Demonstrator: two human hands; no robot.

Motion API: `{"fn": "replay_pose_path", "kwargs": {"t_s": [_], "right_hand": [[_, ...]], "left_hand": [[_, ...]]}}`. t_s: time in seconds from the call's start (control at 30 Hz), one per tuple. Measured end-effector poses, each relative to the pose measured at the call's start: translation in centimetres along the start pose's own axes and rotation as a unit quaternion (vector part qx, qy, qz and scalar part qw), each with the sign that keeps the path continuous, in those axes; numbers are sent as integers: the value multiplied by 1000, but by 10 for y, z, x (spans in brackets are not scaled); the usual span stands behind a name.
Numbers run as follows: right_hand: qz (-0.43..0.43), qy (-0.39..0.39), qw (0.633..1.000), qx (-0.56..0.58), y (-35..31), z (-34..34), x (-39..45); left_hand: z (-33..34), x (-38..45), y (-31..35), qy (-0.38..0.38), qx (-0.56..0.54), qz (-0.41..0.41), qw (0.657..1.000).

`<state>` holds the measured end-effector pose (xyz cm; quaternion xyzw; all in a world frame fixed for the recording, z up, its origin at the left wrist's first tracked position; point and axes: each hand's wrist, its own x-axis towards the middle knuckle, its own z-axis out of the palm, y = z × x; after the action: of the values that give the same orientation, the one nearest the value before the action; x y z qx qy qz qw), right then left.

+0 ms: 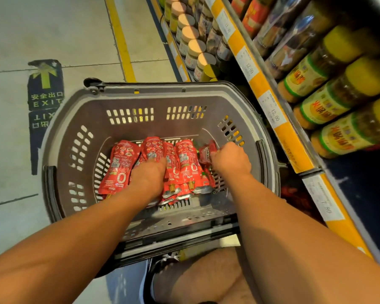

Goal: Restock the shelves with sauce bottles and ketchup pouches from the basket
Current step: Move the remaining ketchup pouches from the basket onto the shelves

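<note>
While both hands grasp pouches (185,163) (red), basket (59,137) below.

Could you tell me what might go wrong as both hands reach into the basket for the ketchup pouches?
1. The right hand pinches only the edge of a small pouch; that thin grip may slip as it lifts.
2. The left hand presses on overlapping ketchup pouches; lifting one could drag its neighbours.
3. The basket sits close against the shelf edge, so rising arms might knock the jars.
</note>
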<state>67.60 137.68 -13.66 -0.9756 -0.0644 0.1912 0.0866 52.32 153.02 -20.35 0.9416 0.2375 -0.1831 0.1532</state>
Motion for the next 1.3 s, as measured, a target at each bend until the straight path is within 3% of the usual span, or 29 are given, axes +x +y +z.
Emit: {"fn": "replay_pose_path", "kwargs": {"t_s": [0.23, 0.5, 0.7, 0.97, 1.13, 1.3], "right_hand": [[-16, 17, 999, 23, 16, -29, -29], [-54, 84, 991, 93, 33, -62, -68], [-18, 142, 967, 213, 58, -82, -98], [45, 205, 901, 379, 91, -116, -151], [63, 231, 872, 427, 108, -125, -179], [53, 302, 802, 513, 130, -130, -210]], "left_hand": [[-34, -11, -3, 105, -55, 15, 993], [-75, -29, -17, 170, -82, 3, 982], [-95, -57, -7, 225, -105, 35, 968], [-129, -89, 17, 290, -280, 41, 914], [-161, -113, 50, 303, -349, 58, 885], [-188, -147, 91, 294, -438, 105, 843]]}}
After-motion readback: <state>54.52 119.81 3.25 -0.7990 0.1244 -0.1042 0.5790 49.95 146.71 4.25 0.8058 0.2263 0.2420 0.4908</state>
